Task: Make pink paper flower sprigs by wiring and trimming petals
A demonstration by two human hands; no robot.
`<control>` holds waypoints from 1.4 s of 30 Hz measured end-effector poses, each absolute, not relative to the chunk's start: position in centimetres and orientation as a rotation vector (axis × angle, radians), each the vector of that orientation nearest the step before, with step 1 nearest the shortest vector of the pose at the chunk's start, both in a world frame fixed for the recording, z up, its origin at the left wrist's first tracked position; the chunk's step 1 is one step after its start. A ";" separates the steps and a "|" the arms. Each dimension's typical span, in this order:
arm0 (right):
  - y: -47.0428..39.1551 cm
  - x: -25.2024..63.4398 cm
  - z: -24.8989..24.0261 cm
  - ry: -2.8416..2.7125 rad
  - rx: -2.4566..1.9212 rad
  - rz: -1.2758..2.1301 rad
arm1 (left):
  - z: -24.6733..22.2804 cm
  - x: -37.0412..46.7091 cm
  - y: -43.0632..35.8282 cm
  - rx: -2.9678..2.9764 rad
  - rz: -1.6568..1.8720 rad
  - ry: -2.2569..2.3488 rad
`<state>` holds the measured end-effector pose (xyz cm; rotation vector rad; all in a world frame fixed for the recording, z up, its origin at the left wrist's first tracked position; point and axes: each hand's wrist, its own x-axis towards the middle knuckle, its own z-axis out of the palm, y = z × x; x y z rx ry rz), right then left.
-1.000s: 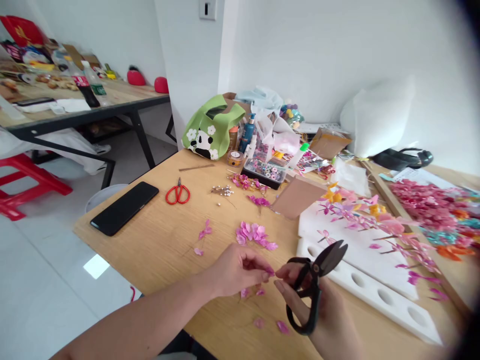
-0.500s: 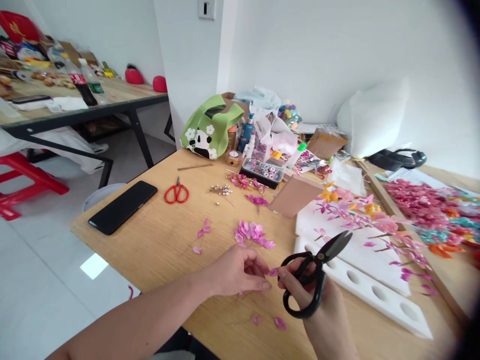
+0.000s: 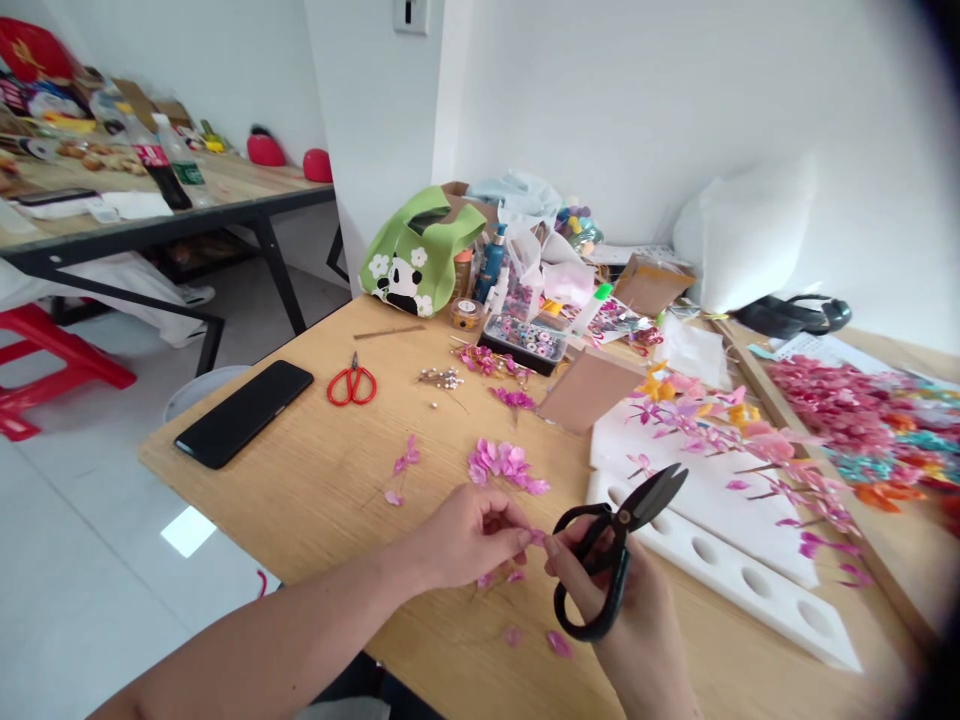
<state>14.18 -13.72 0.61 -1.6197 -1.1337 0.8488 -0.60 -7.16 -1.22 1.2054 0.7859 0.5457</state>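
Between the fingertips of both hands is a small pink petal (image 3: 537, 537). My left hand (image 3: 480, 540) is closed, pinching the petal between thumb and finger. My right hand (image 3: 626, 605) carries black-handled scissors (image 3: 616, 560) across its palm, blades pointing up and to the right, while its thumb and finger meet the petal's right side. Loose petals (image 3: 558, 643) lie on the table below the hands. Beyond them sits a cluster of pink petals (image 3: 504, 464), with a wired petal sprig (image 3: 405, 460) to its left.
Red-handled scissors (image 3: 352, 382) and a black phone (image 3: 244, 413) lie at the left. A white foam block with holes (image 3: 727, 560) is on the right, beneath stems of pink and orange flowers (image 3: 750, 440). A bead box (image 3: 523, 342) and green bag (image 3: 420, 255) stand behind.
My right hand has moved slightly left with the scissors, closer to my left hand. The left fingers now pinch the petal, which earlier was at the right fingertips.
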 end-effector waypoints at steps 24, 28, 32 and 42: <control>-14.2 13.7 -1.0 -1.435 -1.722 0.495 | -1.8 -0.7 -7.4 1.644 0.704 0.940; -14.0 13.8 -1.2 -1.492 -1.670 0.456 | -2.0 -0.9 -7.1 1.575 0.670 0.877; -14.0 13.7 -1.2 -1.498 -1.679 0.456 | -1.7 -1.0 -7.3 1.771 0.694 0.909; -14.7 13.4 -1.4 -1.520 -1.693 0.492 | -1.2 -1.3 -8.1 2.100 0.919 0.867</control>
